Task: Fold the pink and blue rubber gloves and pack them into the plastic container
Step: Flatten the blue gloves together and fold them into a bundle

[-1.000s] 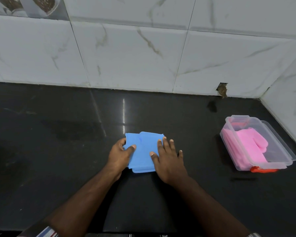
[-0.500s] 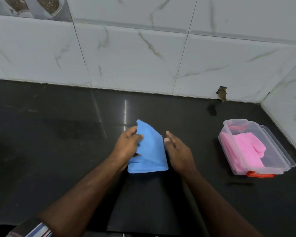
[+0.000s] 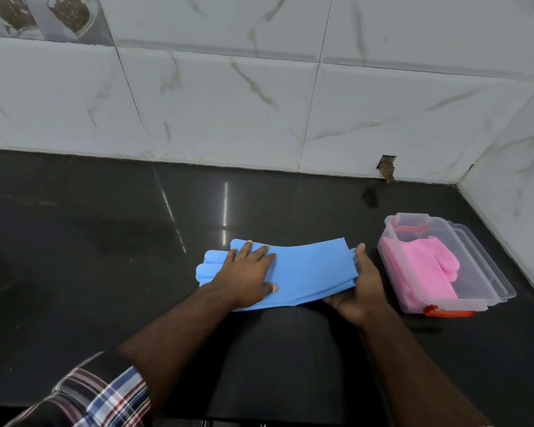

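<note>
Bench point(image 3: 105, 241): black polished stone, running back to a white marble-tiled wall point(image 3: 228, 97) and into a corner at the right.
Blue gloves point(image 3: 305, 269): stacked and laid out long at the middle of the bench, finger ends to the left, cuff ends to the right; not folded.
Left hand point(image 3: 244, 272): flat on the finger half of the blue gloves, fingers straight and spread, pressing down.
Right hand point(image 3: 361, 288): at the cuff end, palm turned up beneath it, fingers straight, edge lifted slightly off the bench.
Container point(image 3: 475, 303): clear plastic, lid off, near the right edge of the bench, just beside the right hand; orange clip on the near end.
Pink gloves point(image 3: 423, 269): folded, lying inside the container.
Sleeve point(image 3: 105, 392): checked, on the left forearm.
</note>
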Demonstrator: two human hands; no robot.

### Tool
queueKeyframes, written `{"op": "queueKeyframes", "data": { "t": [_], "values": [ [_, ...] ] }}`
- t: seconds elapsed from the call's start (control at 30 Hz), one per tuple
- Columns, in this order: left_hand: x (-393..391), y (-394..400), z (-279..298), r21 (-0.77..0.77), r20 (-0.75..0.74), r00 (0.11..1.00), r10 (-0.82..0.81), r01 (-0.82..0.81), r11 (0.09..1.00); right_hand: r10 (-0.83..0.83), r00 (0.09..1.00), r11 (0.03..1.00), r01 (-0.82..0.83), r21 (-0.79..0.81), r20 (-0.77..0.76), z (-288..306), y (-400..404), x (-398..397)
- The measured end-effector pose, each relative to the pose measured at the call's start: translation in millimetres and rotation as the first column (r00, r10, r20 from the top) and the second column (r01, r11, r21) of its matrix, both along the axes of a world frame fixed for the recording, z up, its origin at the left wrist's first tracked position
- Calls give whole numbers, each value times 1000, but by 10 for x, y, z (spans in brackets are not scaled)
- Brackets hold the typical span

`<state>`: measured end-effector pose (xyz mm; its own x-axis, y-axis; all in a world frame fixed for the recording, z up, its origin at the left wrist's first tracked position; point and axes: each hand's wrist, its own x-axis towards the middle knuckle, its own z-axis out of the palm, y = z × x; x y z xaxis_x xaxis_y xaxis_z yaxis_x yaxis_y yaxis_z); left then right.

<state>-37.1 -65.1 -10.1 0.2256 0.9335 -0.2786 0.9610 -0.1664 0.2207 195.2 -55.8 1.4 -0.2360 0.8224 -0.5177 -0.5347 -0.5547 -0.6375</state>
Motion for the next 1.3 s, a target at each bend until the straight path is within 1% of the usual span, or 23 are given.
{"op": "queueKeyframes", "data": {
  "t": [0.03, 0.1, 0.17, 0.2, 0.23, 0.27, 0.5, 0.6, 0.73, 1.0, 1.17, 1.23, 1.3],
  "values": [
    [16, 5, -5, -5, -12, 1000, -2, 2, 1000, 15, 998, 1000, -16, 22, 66, 21, -1, 22],
    [29, 6, -7, -12, -23, 1000, -16, 15, 1000, 40, 965, 998, -51, 35, 258, 48, 14, 72],
    [17, -8, -21, -16, -23, 999, -27, 27, 1000, 72, 885, 994, -103, 44, 460, 73, 19, 104],
    [18, -17, -36, -16, -22, 999, -26, 26, 1000, 85, 825, 990, -135, 49, 559, 65, 20, 126],
    [19, -23, -52, -13, -20, 1000, -23, 22, 1000, 95, 772, 986, -161, 50, 628, 59, 14, 143],
    [21, -28, -68, -10, -18, 1000, -18, 18, 1000, 96, 739, 984, -172, 49, 667, 47, 11, 157],
    [50, -31, -73, -36, -56, 998, -24, 22, 999, 105, 691, 971, -228, 78, 715, 78, -2, 204],
    [72, -37, -53, -35, -53, 998, -16, 14, 999, 154, 656, 961, -274, 43, 739, 64, 31, 219],
    [125, 3, -18, -13, -51, 999, -17, 16, 1000, 195, 644, 955, -297, 7, 740, 48, 56, 244],
    [147, 0, -117, 2, -128, 990, -60, 61, 998, 204, 677, 950, -310, 23, 707, 32, 25, 271],
    [110, -22, -189, 39, -156, 985, -71, 78, 996, 205, 749, 963, -270, 8, 630, 92, 33, 249],
    [100, -33, -208, 47, -163, 984, -74, 83, 995, 213, 740, 960, -281, 6, 639, 149, 19, 226],
    [93, -41, -222, 51, -159, 984, -75, 84, 995, 195, 721, 954, -296, 41, 665, 235, -5, 193]
  ]
}}
